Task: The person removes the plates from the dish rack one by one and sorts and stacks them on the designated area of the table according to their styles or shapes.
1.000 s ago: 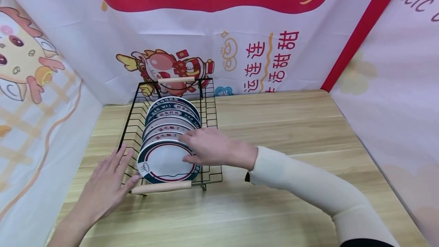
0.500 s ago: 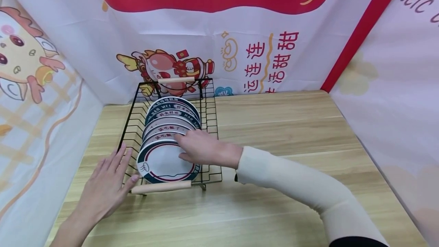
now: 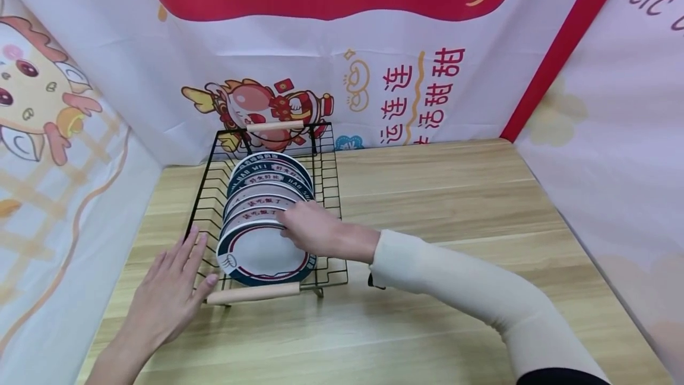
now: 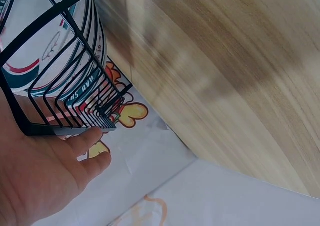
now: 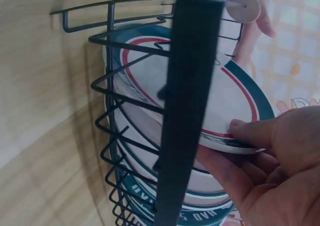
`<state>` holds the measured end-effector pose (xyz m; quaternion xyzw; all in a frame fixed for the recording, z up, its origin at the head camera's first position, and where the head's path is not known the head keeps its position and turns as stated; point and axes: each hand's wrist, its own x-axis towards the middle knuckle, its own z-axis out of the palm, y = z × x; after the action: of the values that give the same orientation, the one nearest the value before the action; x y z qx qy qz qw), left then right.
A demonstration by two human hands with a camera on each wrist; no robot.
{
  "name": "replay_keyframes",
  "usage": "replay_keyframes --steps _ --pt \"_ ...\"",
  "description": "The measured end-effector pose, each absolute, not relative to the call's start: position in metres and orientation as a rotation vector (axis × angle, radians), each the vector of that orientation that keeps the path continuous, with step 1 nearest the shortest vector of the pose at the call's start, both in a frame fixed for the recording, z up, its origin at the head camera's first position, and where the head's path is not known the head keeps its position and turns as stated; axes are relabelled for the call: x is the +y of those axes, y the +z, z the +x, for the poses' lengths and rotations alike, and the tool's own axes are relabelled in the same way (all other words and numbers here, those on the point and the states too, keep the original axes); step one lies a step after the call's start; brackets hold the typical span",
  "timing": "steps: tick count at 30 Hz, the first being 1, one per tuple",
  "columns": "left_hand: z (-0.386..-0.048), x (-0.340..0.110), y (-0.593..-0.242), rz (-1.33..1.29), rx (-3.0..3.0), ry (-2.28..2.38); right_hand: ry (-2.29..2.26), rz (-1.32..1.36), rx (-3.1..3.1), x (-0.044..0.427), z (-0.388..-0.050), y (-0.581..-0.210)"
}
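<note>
A black wire dish rack [image 3: 202, 183] holds several plates standing on edge in a row. The front plate [image 3: 262, 251] has a white middle, a dark red ring and a dark teal rim. My right hand [image 3: 315, 230] pinches its upper right rim; in the right wrist view the thumb [image 5: 245, 129] lies on the plate's face and the fingers are behind it. My left hand [image 3: 165, 296] rests against the rack's front left corner, its fingers extended along the side and its thumb near the wooden front handle [image 3: 253, 294]. Behind, the other plates [image 3: 267, 177] overlap one another.
The rack stands on a wood-grain table [image 3: 438, 195], close to a printed cloth backdrop [image 3: 363, 34]. More cloth hangs at the left [image 3: 85, 195] and right. A second wooden handle [image 3: 275, 126] is at the rack's far end.
My right hand has moved slightly left and closed on the front plate's rim. That plate has shifted a little to the right. My left hand stays at the rack's corner.
</note>
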<state>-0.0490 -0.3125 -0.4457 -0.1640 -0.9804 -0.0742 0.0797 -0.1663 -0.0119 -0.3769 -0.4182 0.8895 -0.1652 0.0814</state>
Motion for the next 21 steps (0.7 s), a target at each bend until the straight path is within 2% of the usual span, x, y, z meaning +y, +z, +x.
replay_keyframes --steps 10,21 --pt "-0.048 -0.312 -0.445 -0.49 -2.93 -0.215 -0.66 -1.245 2.712 0.01 -0.166 -0.356" --pt "-0.049 -0.311 -0.446 -0.476 -2.947 -0.217 -0.972 -1.221 2.767 0.048 -0.172 -0.311"
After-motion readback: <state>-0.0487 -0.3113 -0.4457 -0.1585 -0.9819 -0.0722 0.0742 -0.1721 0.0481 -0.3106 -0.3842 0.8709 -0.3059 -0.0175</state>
